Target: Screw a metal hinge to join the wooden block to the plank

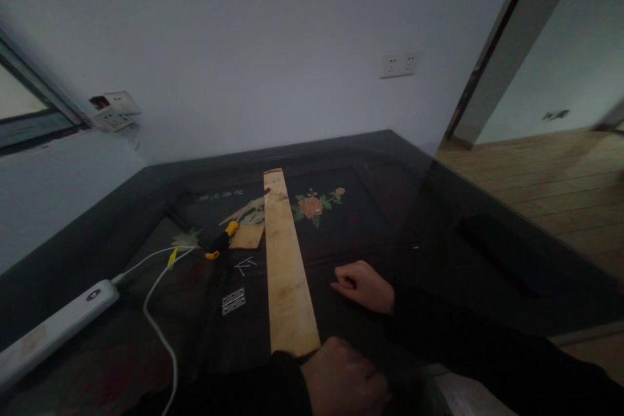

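Note:
A long pale wooden board (287, 266) lies lengthwise on the dark tabletop. My left hand (346, 377) is closed beside the board's near end; its palm side is hidden, so anything inside it cannot be seen. To the right of the board, my right hand (368, 286) rests with fingers loosely curled and nothing visible in them. Left of the board are a metal hinge (233, 301), several loose screws (245, 264) and a yellow-and-black screwdriver (223, 240). The screwdriver's shaft lies over a small wooden piece (247, 236).
A white power strip (58, 331) with a white cord (158, 331) occupies the table's left side. A dark flat object (507, 253) lies at the right. The table (419, 188) stands against a wall with sockets (398, 65); wooden floor (526, 175) shows beyond its right edge.

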Action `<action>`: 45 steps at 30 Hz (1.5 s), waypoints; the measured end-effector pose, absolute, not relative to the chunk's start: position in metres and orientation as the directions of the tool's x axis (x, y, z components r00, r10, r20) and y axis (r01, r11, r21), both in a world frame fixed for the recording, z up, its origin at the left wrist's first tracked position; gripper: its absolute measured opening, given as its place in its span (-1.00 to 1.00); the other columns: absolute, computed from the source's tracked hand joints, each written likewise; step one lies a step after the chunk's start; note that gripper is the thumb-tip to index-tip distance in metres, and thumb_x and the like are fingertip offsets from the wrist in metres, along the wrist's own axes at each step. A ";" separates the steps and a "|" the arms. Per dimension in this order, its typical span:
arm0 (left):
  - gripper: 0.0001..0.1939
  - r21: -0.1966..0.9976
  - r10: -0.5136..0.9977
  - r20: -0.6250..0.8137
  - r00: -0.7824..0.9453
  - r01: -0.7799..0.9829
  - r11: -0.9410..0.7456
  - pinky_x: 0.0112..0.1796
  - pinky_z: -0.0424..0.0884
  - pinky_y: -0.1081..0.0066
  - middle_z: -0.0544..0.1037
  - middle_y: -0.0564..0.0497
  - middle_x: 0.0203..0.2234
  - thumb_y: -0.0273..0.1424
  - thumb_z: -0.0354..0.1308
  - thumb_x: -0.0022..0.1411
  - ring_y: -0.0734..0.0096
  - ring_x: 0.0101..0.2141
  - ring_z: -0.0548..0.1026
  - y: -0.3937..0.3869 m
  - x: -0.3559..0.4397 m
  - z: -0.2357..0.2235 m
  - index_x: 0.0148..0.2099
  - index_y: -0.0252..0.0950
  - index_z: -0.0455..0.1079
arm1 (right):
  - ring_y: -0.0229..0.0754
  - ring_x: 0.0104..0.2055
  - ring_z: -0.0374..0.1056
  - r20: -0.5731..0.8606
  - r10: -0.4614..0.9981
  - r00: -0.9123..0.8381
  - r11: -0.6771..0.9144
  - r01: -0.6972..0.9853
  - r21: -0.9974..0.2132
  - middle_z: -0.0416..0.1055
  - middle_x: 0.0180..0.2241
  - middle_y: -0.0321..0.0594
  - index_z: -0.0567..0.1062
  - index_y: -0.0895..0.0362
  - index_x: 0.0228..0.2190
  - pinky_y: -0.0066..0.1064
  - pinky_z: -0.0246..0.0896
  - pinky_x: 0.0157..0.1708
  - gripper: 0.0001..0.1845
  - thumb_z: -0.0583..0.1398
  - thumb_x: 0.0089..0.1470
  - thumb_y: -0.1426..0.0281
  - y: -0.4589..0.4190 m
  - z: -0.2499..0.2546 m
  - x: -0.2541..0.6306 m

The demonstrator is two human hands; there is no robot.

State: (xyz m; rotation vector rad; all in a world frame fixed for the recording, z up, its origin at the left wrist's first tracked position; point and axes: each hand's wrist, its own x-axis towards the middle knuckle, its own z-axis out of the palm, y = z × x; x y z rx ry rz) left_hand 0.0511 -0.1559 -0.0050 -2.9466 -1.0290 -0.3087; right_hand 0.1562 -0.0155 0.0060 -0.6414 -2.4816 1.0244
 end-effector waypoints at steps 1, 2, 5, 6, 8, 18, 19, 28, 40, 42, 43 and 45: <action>-0.71 0.060 0.620 0.176 0.765 0.620 -0.782 -0.61 0.17 0.48 0.45 0.11 -0.66 -0.26 0.06 0.28 0.52 -0.65 0.42 -0.156 0.051 -0.004 -0.46 -0.28 0.26 | -0.39 -0.59 -0.10 0.169 0.540 -0.825 0.632 0.265 -0.728 -0.02 -0.66 -0.46 0.02 0.11 -0.65 -0.50 -0.22 -0.51 -0.61 0.14 0.02 0.43 -0.015 0.006 0.156; -0.71 0.062 0.623 0.169 0.764 0.622 -0.780 -0.60 0.18 0.48 0.46 0.11 -0.65 -0.26 0.06 0.28 0.52 -0.64 0.43 -0.156 0.051 -0.003 -0.46 -0.29 0.27 | -0.39 -0.59 -0.10 0.167 0.542 -0.824 0.632 0.268 -0.727 -0.02 -0.66 -0.46 0.02 0.11 -0.65 -0.50 -0.22 -0.50 -0.61 0.14 0.02 0.43 -0.015 0.005 0.156; -0.71 0.068 0.632 0.168 0.757 0.631 -0.773 -0.60 0.18 0.48 0.47 0.11 -0.65 -0.25 0.07 0.26 0.52 -0.63 0.44 -0.157 0.052 -0.003 -0.46 -0.29 0.27 | -0.39 -0.59 -0.08 0.152 0.548 -0.823 0.626 0.282 -0.728 0.00 -0.66 -0.45 0.03 0.11 -0.65 -0.50 -0.21 -0.51 -0.61 0.14 0.03 0.42 -0.015 0.004 0.156; -0.71 0.069 0.631 0.169 0.757 0.629 -0.774 -0.60 0.18 0.49 0.47 0.11 -0.65 -0.25 0.09 0.25 0.52 -0.63 0.43 -0.157 0.052 -0.003 -0.46 -0.29 0.28 | -0.39 -0.59 -0.08 0.148 0.548 -0.823 0.623 0.283 -0.729 0.01 -0.66 -0.45 0.03 0.11 -0.65 -0.50 -0.21 -0.51 -0.62 0.14 0.03 0.41 -0.015 0.004 0.156; -0.71 0.068 0.631 0.175 0.756 0.630 -0.774 -0.60 0.17 0.48 0.46 0.12 -0.66 -0.23 0.10 0.24 0.53 -0.64 0.43 -0.157 0.052 -0.005 -0.46 -0.29 0.28 | -0.40 -0.59 -0.08 0.145 0.547 -0.824 0.618 0.282 -0.734 0.00 -0.66 -0.46 0.03 0.11 -0.65 -0.50 -0.21 -0.51 -0.62 0.14 0.03 0.41 -0.015 0.004 0.156; -0.72 0.079 0.624 0.202 0.755 0.623 -0.779 -0.62 0.16 0.46 0.45 0.10 -0.67 -0.25 0.09 0.25 0.49 -0.67 0.40 -0.156 0.052 -0.010 -0.46 -0.28 0.30 | -0.40 -0.59 -0.07 0.140 0.534 -0.834 0.628 0.281 -0.725 0.01 -0.66 -0.45 0.03 0.11 -0.65 -0.50 -0.19 -0.51 -0.61 0.14 0.04 0.40 -0.014 0.004 0.155; -0.73 0.083 0.630 0.200 0.751 0.628 -0.774 -0.62 0.18 0.46 0.45 0.10 -0.67 -0.26 0.09 0.25 0.48 -0.66 0.40 -0.156 0.052 -0.010 -0.46 -0.28 0.30 | -0.39 -0.59 -0.08 0.139 0.533 -0.835 0.630 0.282 -0.724 0.00 -0.66 -0.45 0.03 0.11 -0.65 -0.50 -0.20 -0.51 -0.61 0.13 0.04 0.41 -0.014 0.004 0.155; -0.72 0.118 0.674 0.071 0.736 0.664 -0.738 -0.57 0.26 0.49 0.51 0.08 -0.62 -0.24 0.06 0.28 0.46 -0.60 0.48 -0.158 0.054 0.000 -0.42 -0.29 0.33 | -0.40 -0.59 -0.09 0.118 0.565 -0.817 0.596 0.304 -0.743 0.00 -0.66 -0.46 0.05 0.11 -0.65 -0.49 -0.18 -0.51 -0.62 0.15 0.03 0.41 -0.014 0.006 0.153; -0.77 0.878 0.940 0.338 -0.053 0.377 -0.294 -0.28 0.39 0.45 0.51 0.02 -0.45 -0.29 0.02 0.31 0.43 -0.39 0.49 -0.109 -0.048 0.083 -0.15 -0.31 0.43 | -0.33 -0.42 0.23 0.170 0.744 -0.646 0.307 0.106 -0.946 0.30 -0.41 -0.32 0.35 0.11 -0.24 -0.48 0.12 -0.43 -0.80 0.18 0.03 0.38 -0.002 0.021 0.142; -0.79 0.917 0.836 0.373 -0.402 0.300 -0.264 -0.07 0.35 0.36 0.52 -0.04 -0.29 -0.29 0.12 0.22 0.31 -0.17 0.48 -0.090 -0.074 0.071 -0.17 -0.31 0.43 | -0.27 -0.30 0.31 0.180 0.780 -0.600 0.224 -0.001 -0.974 0.35 -0.34 -0.26 0.36 0.10 -0.20 -0.42 0.22 -0.32 -0.74 0.20 0.02 0.35 0.002 0.020 0.130; -0.79 0.933 0.789 0.353 -0.503 0.253 -0.256 0.01 0.31 0.33 0.52 -0.05 -0.20 -0.31 0.14 0.19 0.27 -0.08 0.45 -0.083 -0.085 0.063 -0.16 -0.31 0.43 | -0.23 -0.24 0.34 0.179 0.801 -0.572 0.173 -0.065 -0.983 0.37 -0.31 -0.23 0.36 0.09 -0.20 -0.37 0.26 -0.25 -0.73 0.21 0.01 0.34 0.004 0.020 0.123; -0.76 0.966 0.759 0.247 -0.602 0.096 -0.239 0.09 0.25 0.29 0.49 -0.06 -0.09 -0.38 0.13 0.14 0.25 0.04 0.39 -0.072 -0.098 0.049 -0.11 -0.29 0.42 | -0.18 -0.15 0.37 0.165 0.838 -0.519 0.082 -0.178 -0.981 0.40 -0.24 -0.19 0.37 0.08 -0.20 -0.28 0.27 -0.12 -0.71 0.22 -0.01 0.33 0.007 0.018 0.109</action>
